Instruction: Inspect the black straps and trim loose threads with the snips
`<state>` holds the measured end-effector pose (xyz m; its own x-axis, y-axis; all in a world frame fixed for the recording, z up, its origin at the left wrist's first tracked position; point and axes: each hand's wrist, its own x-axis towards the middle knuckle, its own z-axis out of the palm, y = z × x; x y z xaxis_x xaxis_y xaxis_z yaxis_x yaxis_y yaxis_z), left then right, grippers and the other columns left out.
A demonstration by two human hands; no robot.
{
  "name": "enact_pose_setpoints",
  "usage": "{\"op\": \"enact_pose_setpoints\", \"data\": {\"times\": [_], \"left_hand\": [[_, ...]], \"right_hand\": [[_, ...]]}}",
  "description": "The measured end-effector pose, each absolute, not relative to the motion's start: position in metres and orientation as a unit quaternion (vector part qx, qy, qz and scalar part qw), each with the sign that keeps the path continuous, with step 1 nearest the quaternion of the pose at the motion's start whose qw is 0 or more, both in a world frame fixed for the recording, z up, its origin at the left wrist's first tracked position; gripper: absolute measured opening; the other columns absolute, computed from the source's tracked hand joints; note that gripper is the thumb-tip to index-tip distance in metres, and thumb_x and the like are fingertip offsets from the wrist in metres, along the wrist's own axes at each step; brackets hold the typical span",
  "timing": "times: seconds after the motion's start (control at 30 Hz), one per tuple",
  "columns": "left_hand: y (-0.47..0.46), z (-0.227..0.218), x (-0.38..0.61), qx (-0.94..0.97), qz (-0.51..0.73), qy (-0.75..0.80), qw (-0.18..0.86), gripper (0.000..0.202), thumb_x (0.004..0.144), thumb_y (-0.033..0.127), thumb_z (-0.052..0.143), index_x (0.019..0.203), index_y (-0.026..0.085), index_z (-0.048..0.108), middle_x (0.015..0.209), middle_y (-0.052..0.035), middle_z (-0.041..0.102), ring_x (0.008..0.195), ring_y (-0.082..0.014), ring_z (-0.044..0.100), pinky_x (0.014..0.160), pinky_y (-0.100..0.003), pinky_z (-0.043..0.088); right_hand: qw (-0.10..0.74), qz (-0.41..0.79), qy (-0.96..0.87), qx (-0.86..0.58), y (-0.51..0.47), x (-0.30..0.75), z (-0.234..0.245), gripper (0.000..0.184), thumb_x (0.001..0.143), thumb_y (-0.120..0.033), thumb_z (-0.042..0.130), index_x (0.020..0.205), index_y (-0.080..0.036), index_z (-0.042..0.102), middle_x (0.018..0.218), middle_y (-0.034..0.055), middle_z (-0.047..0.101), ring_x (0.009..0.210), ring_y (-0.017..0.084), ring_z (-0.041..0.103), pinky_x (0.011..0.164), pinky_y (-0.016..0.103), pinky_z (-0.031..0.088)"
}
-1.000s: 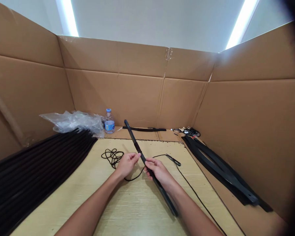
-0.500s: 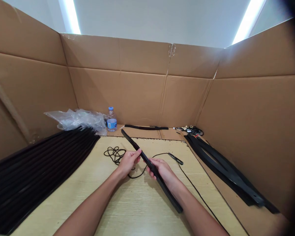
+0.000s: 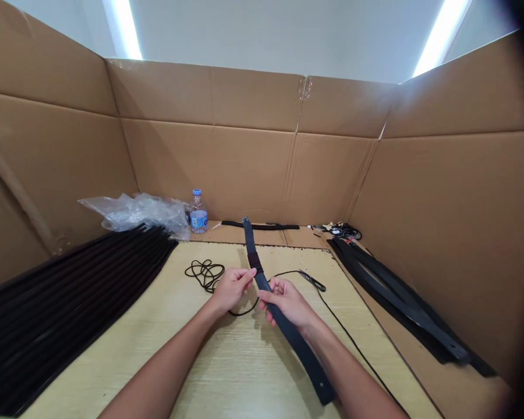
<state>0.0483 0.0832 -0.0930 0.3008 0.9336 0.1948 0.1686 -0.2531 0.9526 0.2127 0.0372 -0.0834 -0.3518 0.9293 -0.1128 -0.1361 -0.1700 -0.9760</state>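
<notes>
A pale wooden tabletop (image 3: 218, 372) sits inside tall cardboard walls (image 3: 209, 163). Along its left side lies a broad stack of long black strips (image 3: 61, 291), packed side by side. At the far end of that stack rests a crumpled clear plastic bag (image 3: 135, 212), and just beside the bag a small water bottle (image 3: 198, 212) stands upright with a blue cap and label. A single dark strip (image 3: 266, 226) lies along the back wall. On the right a looser pile of flat black bands (image 3: 397, 297) rests on cardboard, with a small tangle of wires (image 3: 343, 231) at its far end. Two ceiling lights (image 3: 441, 35) glow overhead.
</notes>
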Motion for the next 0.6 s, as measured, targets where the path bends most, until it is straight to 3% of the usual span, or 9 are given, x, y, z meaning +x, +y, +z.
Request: {"op": "enact_pose_setpoints", "data": {"times": [0.13, 0.33, 0.47, 0.6], "left_hand": [[0.085, -0.095, 0.0504, 0.679, 0.422, 0.444, 0.405, 0.056, 0.076, 0.067, 0.048, 0.05, 0.018, 0.04, 0.044, 0.005, 0.03, 0.043, -0.0084, 0.023, 0.044, -0.025, 0.014], [0.0852, -0.0995, 0.052, 0.657, 0.422, 0.431, 0.453, 0.058, 0.072, 0.069, 0.052, 0.049, 0.018, 0.04, 0.044, 0.0054, 0.03, 0.042, -0.0081, 0.022, 0.044, -0.025, 0.013], [0.0852, -0.0966, 0.0503, 0.655, 0.438, 0.431, 0.439, 0.059, 0.073, 0.069, 0.052, 0.048, 0.018, 0.039, 0.043, 0.0051, 0.029, 0.042, -0.008, 0.022, 0.044, -0.025, 0.013], [0.0842, -0.0949, 0.0497, 0.648, 0.428, 0.443, 0.448, 0.059, 0.074, 0.07, 0.05, 0.048, 0.018, 0.039, 0.043, 0.005, 0.028, 0.041, -0.0078, 0.021, 0.043, -0.025, 0.011]], "right_hand": [[0.438, 0.637, -0.449, -0.448, 0.0446, 0.2099, -0.0875, 0.039, 0.064, -0.048, 0.062, 0.074, -0.018, 0.039, 0.056, -0.0016, 0.057, 0.035, 0.01, 0.043, 0.032, 0.02, 0.029], [0.452, 0.65, -0.425, -0.439, 0.0363, 0.2053, -0.0902, 0.036, 0.062, -0.038, 0.072, 0.078, -0.012, 0.053, 0.06, -0.002, 0.055, 0.049, 0.007, 0.049, 0.045, 0.018, 0.036], [0.475, 0.663, -0.432, -0.384, 0.0371, 0.204, -0.0873, 0.048, 0.06, -0.05, 0.073, 0.08, -0.015, 0.046, 0.071, 0.0016, 0.062, 0.045, 0.009, 0.051, 0.04, 0.02, 0.034], [0.477, 0.656, -0.431, -0.396, 0.0428, 0.2065, -0.0851, 0.054, 0.06, -0.062, 0.066, 0.08, -0.015, 0.048, 0.065, 0.0027, 0.061, 0.038, 0.008, 0.044, 0.034, 0.02, 0.029]]}}
